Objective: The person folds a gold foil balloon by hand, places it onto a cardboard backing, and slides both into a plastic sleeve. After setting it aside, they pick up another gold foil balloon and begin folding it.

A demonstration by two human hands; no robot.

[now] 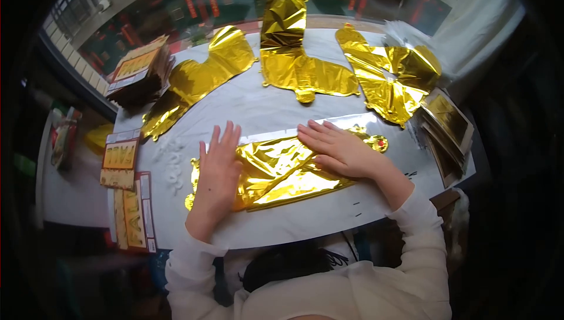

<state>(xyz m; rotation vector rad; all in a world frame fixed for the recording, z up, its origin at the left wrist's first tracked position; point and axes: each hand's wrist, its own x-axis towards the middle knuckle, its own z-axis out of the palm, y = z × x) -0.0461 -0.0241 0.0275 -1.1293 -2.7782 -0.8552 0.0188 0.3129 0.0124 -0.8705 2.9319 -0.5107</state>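
Observation:
A gold foil balloon (276, 170), deflated and folded into a long strip, lies across the front of the table between my hands. My left hand (218, 170) rests at its left part, fingers stretched out and slightly apart. Flat on the upper right of the foil lies my right hand (338, 149), its fingers extended. Crumpled ends of the strip stick out past both hands, and a small red spot shows at the right end.
Along the far side of the white table (235, 111) lie three flat gold foil letter balloons: one at left (202, 79), one in the middle (285, 55), one at right (390, 76). Printed packets (141, 67) are stacked at back left, more packets (121, 158) at left, cards (446, 129) at right.

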